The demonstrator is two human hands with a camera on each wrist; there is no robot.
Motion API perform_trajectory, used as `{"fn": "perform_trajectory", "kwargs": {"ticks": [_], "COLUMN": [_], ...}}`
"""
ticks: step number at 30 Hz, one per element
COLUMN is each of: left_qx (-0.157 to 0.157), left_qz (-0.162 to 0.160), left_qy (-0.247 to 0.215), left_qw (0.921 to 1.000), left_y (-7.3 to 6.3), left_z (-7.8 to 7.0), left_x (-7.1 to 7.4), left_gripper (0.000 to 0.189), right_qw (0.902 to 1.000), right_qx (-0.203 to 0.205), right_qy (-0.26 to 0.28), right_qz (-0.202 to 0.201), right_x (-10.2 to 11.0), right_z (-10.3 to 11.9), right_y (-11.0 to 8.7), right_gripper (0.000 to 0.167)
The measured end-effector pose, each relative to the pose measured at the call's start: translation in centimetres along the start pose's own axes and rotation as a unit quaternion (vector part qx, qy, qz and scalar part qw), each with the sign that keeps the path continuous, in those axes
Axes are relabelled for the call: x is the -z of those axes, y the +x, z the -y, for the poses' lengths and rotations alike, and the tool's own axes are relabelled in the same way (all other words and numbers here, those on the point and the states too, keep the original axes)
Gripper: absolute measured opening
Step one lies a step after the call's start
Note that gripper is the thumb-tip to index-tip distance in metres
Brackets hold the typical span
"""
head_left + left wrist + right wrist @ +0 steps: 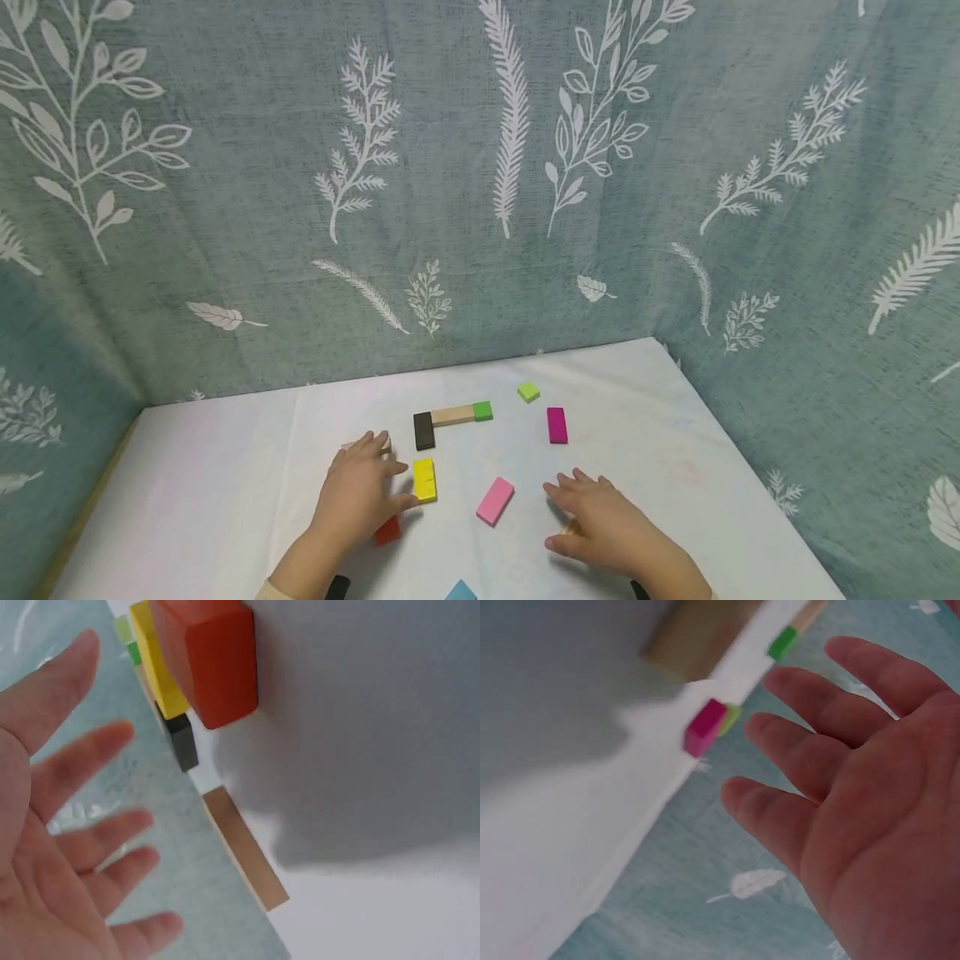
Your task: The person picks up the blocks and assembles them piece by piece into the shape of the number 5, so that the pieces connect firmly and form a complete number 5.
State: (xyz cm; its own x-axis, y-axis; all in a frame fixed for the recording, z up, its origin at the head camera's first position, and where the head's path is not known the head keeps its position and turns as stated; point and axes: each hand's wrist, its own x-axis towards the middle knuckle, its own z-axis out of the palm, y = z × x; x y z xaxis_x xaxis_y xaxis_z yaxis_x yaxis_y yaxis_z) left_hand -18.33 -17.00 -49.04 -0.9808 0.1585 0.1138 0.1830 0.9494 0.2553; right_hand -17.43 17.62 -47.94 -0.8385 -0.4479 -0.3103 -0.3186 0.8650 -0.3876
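Note:
My left hand (357, 493) hovers over the white table with its fingers spread and nothing held. Under it lies a red block (387, 531), partly covered, and past its fingertips a plain wooden block (244, 847). A yellow block (424, 481) lies just right of the left thumb. My right hand (600, 523), also spread and holding nothing, is above a wooden block (705, 637) that it mostly hides in the head view. Between the hands lies a pink block (495, 501). A blue block (461, 591) is cut off by the bottom edge of the head view.
Farther back, a black block (423, 431), a long wooden block (453, 416) and a green block (482, 411) lie in a row. Right of them are a lime block (528, 392) and a magenta block (557, 425). A leaf-patterned curtain (450, 167) borders the table (225, 467).

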Motion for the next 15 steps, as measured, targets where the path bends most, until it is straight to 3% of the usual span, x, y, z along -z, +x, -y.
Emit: {"fn": "perform_trajectory", "kwargs": {"ticks": [3,6,15], "left_qx": [-0.026,-0.032,-0.042], "left_qz": [0.01,0.017,0.003], "left_qy": [0.018,0.031,0.043], "left_qw": [0.9995,0.9989,0.9982], "left_y": [0.1,0.1,1.1], "left_z": [-0.3,-0.6,-1.1], "left_x": [-0.5,-1.1,-1.6], "left_gripper": [0.036,0.029,0.024], "right_qw": [0.9998,0.9993,0.9999], "right_qx": [0.022,0.036,0.001], "right_qy": [-0.001,-0.004,-0.007], "right_qz": [-0.003,-0.002,0.014], "right_x": [0.3,0.4,-0.1], "right_z": [0.6,1.0,1.1], "right_y": [-0.5,-0.6,-0.1], "right_gripper": [0.074,0.073,0.073]}}
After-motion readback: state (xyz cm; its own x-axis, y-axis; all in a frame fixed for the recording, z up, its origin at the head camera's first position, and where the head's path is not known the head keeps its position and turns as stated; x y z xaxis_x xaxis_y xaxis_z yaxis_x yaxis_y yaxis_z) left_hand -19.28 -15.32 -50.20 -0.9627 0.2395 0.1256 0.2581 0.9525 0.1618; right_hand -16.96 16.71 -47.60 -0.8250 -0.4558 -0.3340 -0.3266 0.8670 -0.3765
